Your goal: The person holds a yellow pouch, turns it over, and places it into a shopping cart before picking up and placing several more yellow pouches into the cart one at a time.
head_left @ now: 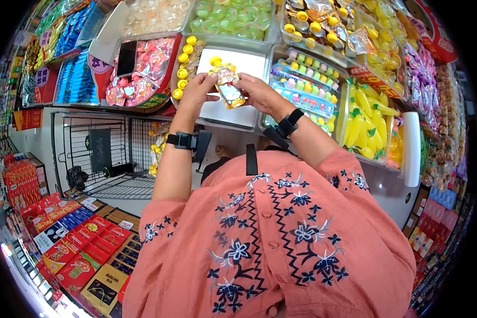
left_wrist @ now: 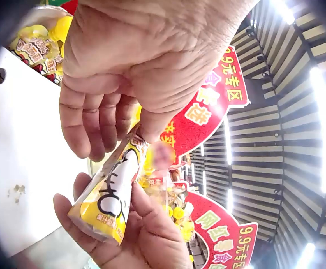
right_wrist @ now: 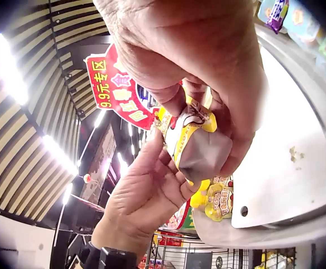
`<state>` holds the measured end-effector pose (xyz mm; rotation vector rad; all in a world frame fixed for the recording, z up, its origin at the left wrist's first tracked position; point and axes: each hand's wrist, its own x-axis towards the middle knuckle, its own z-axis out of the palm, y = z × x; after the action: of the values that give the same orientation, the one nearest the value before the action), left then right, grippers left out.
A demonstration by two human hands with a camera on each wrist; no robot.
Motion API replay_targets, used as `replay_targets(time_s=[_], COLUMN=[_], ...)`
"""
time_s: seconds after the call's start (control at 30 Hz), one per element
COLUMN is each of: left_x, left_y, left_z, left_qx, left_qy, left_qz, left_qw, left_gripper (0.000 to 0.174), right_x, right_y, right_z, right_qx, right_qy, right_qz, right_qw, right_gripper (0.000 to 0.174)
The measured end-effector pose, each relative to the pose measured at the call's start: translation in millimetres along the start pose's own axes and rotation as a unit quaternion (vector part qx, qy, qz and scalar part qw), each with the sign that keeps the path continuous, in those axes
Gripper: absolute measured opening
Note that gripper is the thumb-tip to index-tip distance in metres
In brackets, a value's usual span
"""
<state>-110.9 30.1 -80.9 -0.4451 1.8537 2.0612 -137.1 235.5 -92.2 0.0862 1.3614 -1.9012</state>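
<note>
A yellow and white spouted pouch [head_left: 228, 87] with a round yellow cap stands upright between my two hands, over a bin with a white board [head_left: 252, 62]. My left hand [head_left: 197, 91] pinches its left edge near the top. On the other side, my right hand [head_left: 261, 95] holds the right edge, thumb in front. In the left wrist view, dark lettering shows on the pouch [left_wrist: 109, 196], and my left fingers hide its top. The right wrist view shows the silvery base of the pouch [right_wrist: 205, 154].
Similar pouches with yellow caps [head_left: 184, 66] line the bin's left side. Pink packets [head_left: 143, 69] fill the bin further left, a dark phone-like slab [head_left: 126, 58] on them. Yellow banana-shaped packs [head_left: 367, 119] lie right. A wire cart [head_left: 106, 153] stands below left.
</note>
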Motion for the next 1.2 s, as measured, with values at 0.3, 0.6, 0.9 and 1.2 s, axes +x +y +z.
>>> replay_targets(time_s=[0.3,0.6,0.9,1.2], left_x=[-4,-10,-11,-26], left_y=[-9,-12,-14,-8], left_z=[-1,-3,-4,11], left_qx=[-0.001,-0.025,-0.011,0.044], left_qy=[0.013,0.020,-0.007,-0.021], left_qz=[0.022,0.013,0.003,-0.019], left_qw=[1.000,0.999,1.000,0.999], left_gripper=[0.027,0.030,0.034,0.057], right_x=[-1,5,12,20], right_y=[-4,-3,-14,-8], right_z=[-3,-2,4,2], right_qx=[-0.008,0.001,-0.074,-0.052], right_qy=[0.002,-0.001,-0.001,0.028], right_qz=[0.000,-0.018,-0.033,-0.050], right_qw=[1.000,1.000,0.997,0.997], right_gripper=[0.036,0.027,0.025,0.022])
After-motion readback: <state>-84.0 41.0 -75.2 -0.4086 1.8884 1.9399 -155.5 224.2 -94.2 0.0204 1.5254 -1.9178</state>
